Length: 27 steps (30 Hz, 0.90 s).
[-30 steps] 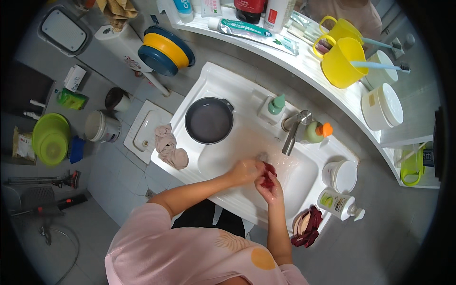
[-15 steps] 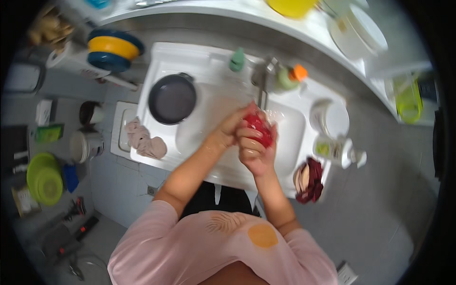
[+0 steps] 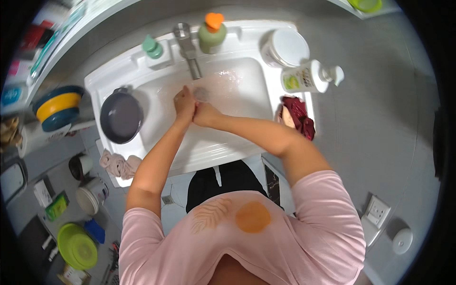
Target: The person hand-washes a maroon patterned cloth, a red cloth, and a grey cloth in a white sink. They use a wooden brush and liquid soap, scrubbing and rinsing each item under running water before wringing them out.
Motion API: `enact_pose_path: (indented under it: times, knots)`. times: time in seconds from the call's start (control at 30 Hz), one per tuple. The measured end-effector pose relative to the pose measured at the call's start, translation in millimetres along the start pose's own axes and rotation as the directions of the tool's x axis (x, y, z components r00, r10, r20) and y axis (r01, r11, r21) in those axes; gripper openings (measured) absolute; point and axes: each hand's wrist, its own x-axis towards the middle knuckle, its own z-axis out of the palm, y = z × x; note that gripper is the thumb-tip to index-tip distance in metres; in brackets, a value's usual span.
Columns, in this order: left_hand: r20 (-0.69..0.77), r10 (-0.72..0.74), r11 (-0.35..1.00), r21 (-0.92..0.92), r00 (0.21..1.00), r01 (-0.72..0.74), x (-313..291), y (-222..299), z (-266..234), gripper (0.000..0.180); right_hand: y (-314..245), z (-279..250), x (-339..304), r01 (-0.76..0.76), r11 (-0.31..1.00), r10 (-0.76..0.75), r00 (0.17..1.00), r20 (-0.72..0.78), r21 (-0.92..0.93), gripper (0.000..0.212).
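Note:
Over the white sink basin, just in front of the faucet (image 3: pixel 194 64), my two hands meet. My left hand (image 3: pixel 184 105) is curled closed, its thumb side up. My right hand (image 3: pixel 207 114) is closed too and presses against it from the right. Only a tiny trace of red shows where they touch; whatever lies inside is hidden by the hands. Beside my fingers is the round drain (image 3: pixel 202 94), and the basin (image 3: pixel 237 102) looks wet and shiny.
A dark pan (image 3: pixel 121 117) rests on the sink's left side, above a crumpled pinkish cloth (image 3: pixel 119 165). Behind stand a green pump bottle (image 3: pixel 152 47) and an orange-topped bottle (image 3: pixel 212 35). Right: a white-lidded tub (image 3: pixel 289 47), a white pump bottle (image 3: pixel 306 77), a dark red cloth (image 3: pixel 299 116).
The view has shifted. My hands have gone lower, toward the basin near the drain. The crumpled red thing, plainly visible between them before, is now almost wholly hidden.

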Motion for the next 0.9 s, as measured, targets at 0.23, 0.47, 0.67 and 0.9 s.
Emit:
enact_pose_path:
  times: [0.23, 0.47, 0.67, 0.9]
  knots:
    - [0.06, -0.332, 0.877, -0.347, 0.941, 0.331, 2.5, -41.3, -9.4, 0.027, 9.7, -19.4, -42.4, -0.152, 0.985, 0.154, 0.988, 0.028, -0.08, 0.031]
    - [0.28, -0.226, 0.858, -0.396, 0.933, 0.327, -90.6, -28.4, -123.2, 0.027, 15.8, -157.9, -196.1, -0.135, 0.977, 0.044, 0.885, -0.463, -0.165, 0.06]
    - [-0.054, -0.286, 0.625, -0.767, 0.957, 0.144, -86.5, -17.9, -193.3, 0.028, 116.9, -185.3, -218.3, -0.491, 0.83, 0.379, 0.844, -0.378, -0.265, 0.066]
    - [-0.252, -0.236, 0.737, -0.676, 0.939, 0.004, -57.4, -17.4, -227.3, 0.034, 80.9, -196.5, -205.6, -0.465, 0.83, 0.215, 0.776, -0.593, -0.308, 0.05]
